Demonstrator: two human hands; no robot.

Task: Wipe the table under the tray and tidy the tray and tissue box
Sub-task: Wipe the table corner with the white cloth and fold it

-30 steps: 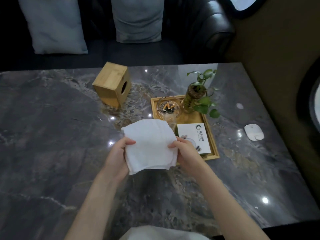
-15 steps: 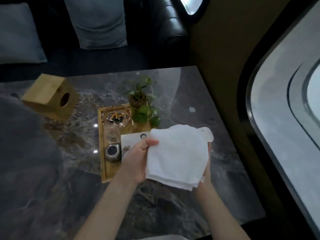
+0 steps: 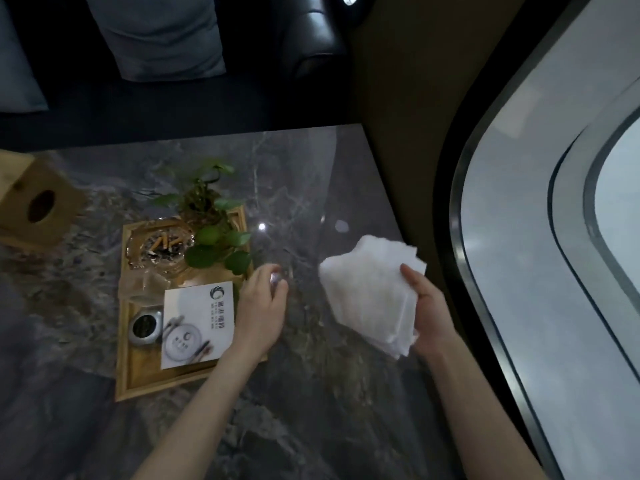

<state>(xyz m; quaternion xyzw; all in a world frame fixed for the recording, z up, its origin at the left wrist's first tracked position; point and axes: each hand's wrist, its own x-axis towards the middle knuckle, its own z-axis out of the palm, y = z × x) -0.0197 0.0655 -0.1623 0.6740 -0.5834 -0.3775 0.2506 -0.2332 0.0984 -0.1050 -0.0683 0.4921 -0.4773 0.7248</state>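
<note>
A wooden tray (image 3: 122, 344) lies on the dark marble table (image 3: 311, 403), left of centre. It carries a glass ashtray (image 3: 162, 245) with butts, a small plant (image 3: 211, 233), a printed card (image 3: 197, 323), a round metal tin (image 3: 147, 325) and a clear glass (image 3: 142, 284). The wooden tissue box (image 3: 31, 202) sits tilted at the far left. My left hand (image 3: 263, 306) hovers over the tray's right rim, fingers loosely curled and holding nothing. My right hand (image 3: 429, 306) grips a folded white cloth (image 3: 370, 296) above the table's right side.
A dark wall and a large rounded window (image 3: 554, 237) run along the table's right edge. Behind the table is a dark sofa with a grey cushion (image 3: 156, 32). A small pale round spot (image 3: 342, 225) marks the table near the far right.
My left hand has let go of the cloth and moved left to the tray's right rim. My right hand alone now holds the cloth, further right. The view turned right.
</note>
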